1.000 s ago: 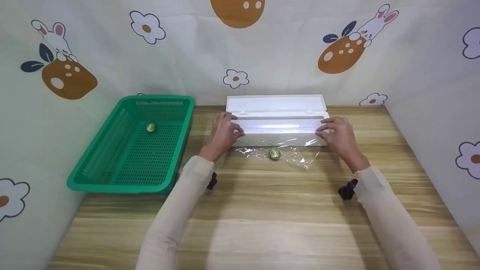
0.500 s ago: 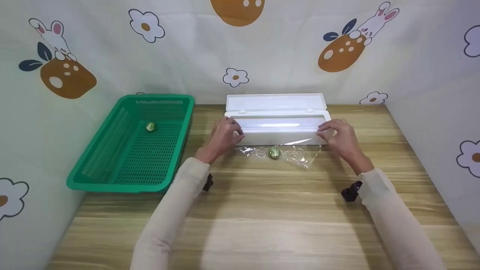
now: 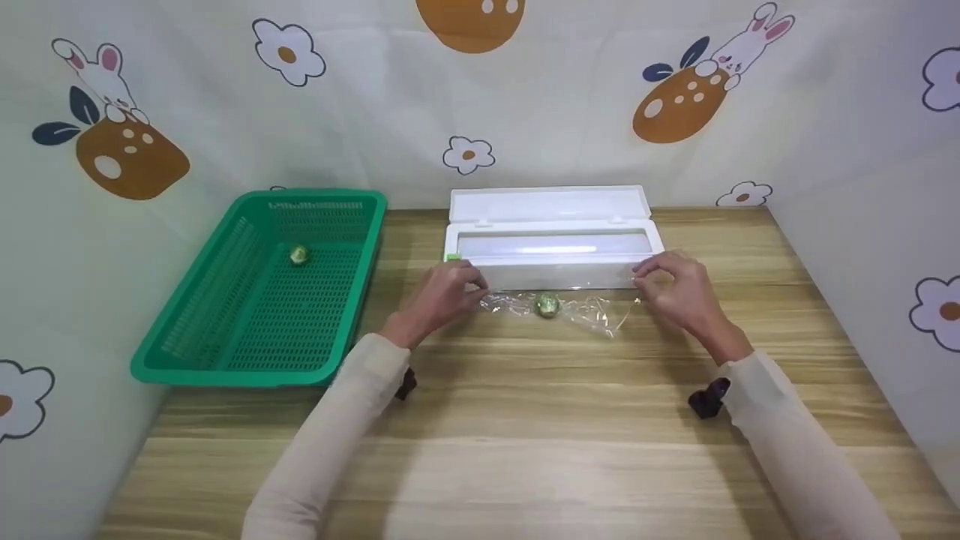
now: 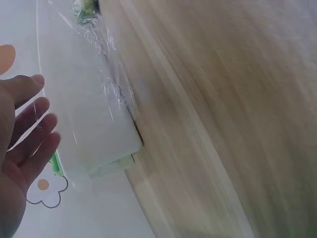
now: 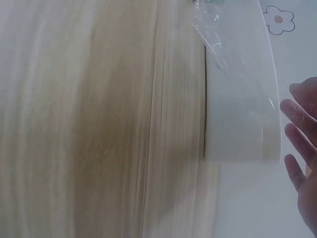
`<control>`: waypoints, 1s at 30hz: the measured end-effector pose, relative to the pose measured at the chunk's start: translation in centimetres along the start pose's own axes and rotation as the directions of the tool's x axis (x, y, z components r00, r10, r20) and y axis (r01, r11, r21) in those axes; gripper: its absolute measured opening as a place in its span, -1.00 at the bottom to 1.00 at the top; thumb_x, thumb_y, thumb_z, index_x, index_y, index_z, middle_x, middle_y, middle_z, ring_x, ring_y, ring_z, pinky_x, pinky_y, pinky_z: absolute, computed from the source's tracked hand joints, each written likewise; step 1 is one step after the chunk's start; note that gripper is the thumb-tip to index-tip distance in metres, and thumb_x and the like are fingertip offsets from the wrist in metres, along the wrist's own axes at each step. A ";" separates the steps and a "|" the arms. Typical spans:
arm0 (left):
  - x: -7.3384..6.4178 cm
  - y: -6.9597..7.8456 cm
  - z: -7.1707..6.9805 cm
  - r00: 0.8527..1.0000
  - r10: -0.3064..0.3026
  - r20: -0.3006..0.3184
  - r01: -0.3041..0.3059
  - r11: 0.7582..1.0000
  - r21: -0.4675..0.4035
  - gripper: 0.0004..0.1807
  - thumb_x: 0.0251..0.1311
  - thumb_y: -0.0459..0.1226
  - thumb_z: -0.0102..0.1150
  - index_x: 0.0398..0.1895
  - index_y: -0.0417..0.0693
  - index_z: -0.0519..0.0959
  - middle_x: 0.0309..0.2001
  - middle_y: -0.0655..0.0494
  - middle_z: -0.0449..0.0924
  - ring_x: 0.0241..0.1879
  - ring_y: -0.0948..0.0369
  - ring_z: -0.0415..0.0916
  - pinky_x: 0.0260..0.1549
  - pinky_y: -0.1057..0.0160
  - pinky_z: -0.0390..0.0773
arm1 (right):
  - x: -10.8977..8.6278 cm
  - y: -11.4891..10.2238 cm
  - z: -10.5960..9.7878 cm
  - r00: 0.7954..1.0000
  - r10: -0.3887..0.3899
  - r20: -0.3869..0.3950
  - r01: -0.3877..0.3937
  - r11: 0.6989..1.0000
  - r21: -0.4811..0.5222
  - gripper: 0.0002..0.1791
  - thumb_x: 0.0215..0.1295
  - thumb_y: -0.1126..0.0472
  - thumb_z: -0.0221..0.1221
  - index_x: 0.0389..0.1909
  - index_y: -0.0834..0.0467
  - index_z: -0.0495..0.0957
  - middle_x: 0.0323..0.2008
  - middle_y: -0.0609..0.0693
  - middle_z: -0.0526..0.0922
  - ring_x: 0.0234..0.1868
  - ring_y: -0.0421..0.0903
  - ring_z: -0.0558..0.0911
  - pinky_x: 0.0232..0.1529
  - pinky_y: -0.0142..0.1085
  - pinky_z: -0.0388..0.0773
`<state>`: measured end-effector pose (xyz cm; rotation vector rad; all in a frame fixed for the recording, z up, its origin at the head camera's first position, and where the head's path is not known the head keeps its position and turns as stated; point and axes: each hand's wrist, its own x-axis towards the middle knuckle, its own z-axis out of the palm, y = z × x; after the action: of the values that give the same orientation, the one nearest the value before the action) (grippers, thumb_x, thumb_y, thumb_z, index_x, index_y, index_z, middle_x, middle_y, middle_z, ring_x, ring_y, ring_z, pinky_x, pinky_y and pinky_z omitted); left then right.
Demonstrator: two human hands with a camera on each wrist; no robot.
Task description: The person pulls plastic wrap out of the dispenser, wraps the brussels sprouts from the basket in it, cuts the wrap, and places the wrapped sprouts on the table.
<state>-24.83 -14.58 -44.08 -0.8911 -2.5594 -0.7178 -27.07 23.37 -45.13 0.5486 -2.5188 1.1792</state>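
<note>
A long white cling film dispenser (image 3: 555, 277) stands with its lid (image 3: 547, 204) raised and a roll (image 3: 555, 246) showing inside. Clear cling film (image 3: 592, 309) hangs down its front onto the table. On or under that film sits a small, shiny green-and-gold ball (image 3: 547, 305). My left hand (image 3: 446, 294) is at the dispenser's front left corner, pinching the film between thumb and fingers. At the front right corner my right hand (image 3: 679, 289) pinches the other side of the film. In the right wrist view, the taut film edge runs to the right hand's fingertips (image 5: 289, 106).
To the left stands a green plastic basket (image 3: 360, 285) with a similar small ball (image 3: 299, 255) in it. A patterned cloth (image 3: 360, 120) hangs behind and at both sides of the wooden table (image 3: 555, 420). A green piece (image 3: 454, 257) shows at the dispenser's left end.
My left hand has come down from the dispenser's left end toward its front edge, uncovering the green piece. My right hand has moved slightly toward me. The ball stays in place.
</note>
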 end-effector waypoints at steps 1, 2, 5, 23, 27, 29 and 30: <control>-0.2 0.0 -0.1 1.000 -0.012 0.019 0.012 1.000 -0.021 -0.96 0.14 -0.41 0.34 -0.38 -0.23 0.73 -0.36 -0.09 0.75 -0.29 0.02 0.71 -0.23 0.16 0.71 | -0.1 0.0 0.0 1.000 0.003 0.014 -0.003 1.000 0.001 -0.91 0.06 0.47 0.28 -0.43 0.26 0.69 -0.26 0.15 0.78 -0.13 -0.05 0.61 0.09 -0.33 0.41; -0.4 -0.1 -0.1 0.999 -0.020 0.036 0.022 0.999 -0.047 -0.96 0.15 -0.42 0.33 -0.37 -0.25 0.72 -0.34 -0.10 0.76 -0.29 0.02 0.72 -0.22 0.17 0.72 | -0.3 -0.1 -0.1 1.000 0.007 0.028 -0.007 1.000 0.002 -0.90 0.06 0.48 0.28 -0.43 0.24 0.69 -0.25 0.14 0.78 -0.12 -0.03 0.63 0.11 -0.30 0.43; -0.9 -0.3 -0.3 0.997 -0.024 0.068 0.030 0.995 -0.092 -0.96 0.14 -0.46 0.31 -0.37 -0.26 0.72 -0.33 -0.12 0.77 -0.28 0.03 0.73 -0.18 0.18 0.72 | -0.7 -0.1 -0.2 0.997 0.004 0.076 -0.005 1.000 0.011 -0.87 0.05 0.50 0.32 -0.42 0.22 0.71 -0.24 0.13 0.78 -0.10 0.03 0.66 0.16 -0.13 0.51; -3.1 -0.1 0.0 0.974 -0.068 0.216 0.064 0.998 0.028 -0.95 0.12 -0.35 0.37 -0.37 -0.08 0.77 -0.34 0.01 0.76 -0.32 0.11 0.69 -0.30 0.13 0.68 | -2.5 0.0 -0.2 0.964 0.006 0.265 0.003 0.999 -0.036 -0.93 0.08 0.41 0.36 -0.44 0.20 0.70 -0.16 0.12 0.78 -0.05 0.12 0.66 0.21 0.14 0.48; -3.5 -0.1 0.1 0.968 -0.061 0.243 0.053 0.998 0.037 -0.95 0.11 -0.34 0.37 -0.36 -0.07 0.77 -0.32 0.02 0.74 -0.30 0.10 0.68 -0.30 0.12 0.66 | -2.8 0.2 0.0 0.957 -0.004 0.290 0.013 1.000 -0.029 -0.91 0.05 0.45 0.34 -0.44 0.21 0.70 -0.18 0.11 0.78 -0.06 0.09 0.65 0.27 0.13 0.44; -3.7 0.0 0.2 0.963 -0.075 0.260 0.066 0.997 0.042 -0.93 0.12 -0.34 0.36 -0.35 -0.06 0.78 -0.30 0.03 0.75 -0.28 0.11 0.69 -0.29 0.13 0.67 | -2.9 0.3 0.0 0.953 -0.008 0.302 0.019 0.999 -0.031 -0.88 0.03 0.47 0.33 -0.44 0.20 0.70 -0.18 0.10 0.78 -0.06 0.09 0.64 0.32 0.15 0.39; -3.7 0.0 0.2 0.961 -0.079 0.264 0.069 0.997 0.046 -0.93 0.12 -0.34 0.36 -0.35 -0.05 0.78 -0.30 0.04 0.75 -0.28 0.12 0.69 -0.28 0.14 0.67 | -2.9 0.3 0.1 0.950 -0.008 0.312 0.019 0.999 -0.032 -0.88 0.03 0.47 0.33 -0.44 0.20 0.70 -0.17 0.11 0.78 -0.06 0.10 0.63 0.33 0.17 0.37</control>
<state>-22.08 -16.25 -45.98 -0.9400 -2.8459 -0.6047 -24.63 24.12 -46.62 0.7981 -2.7851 1.1158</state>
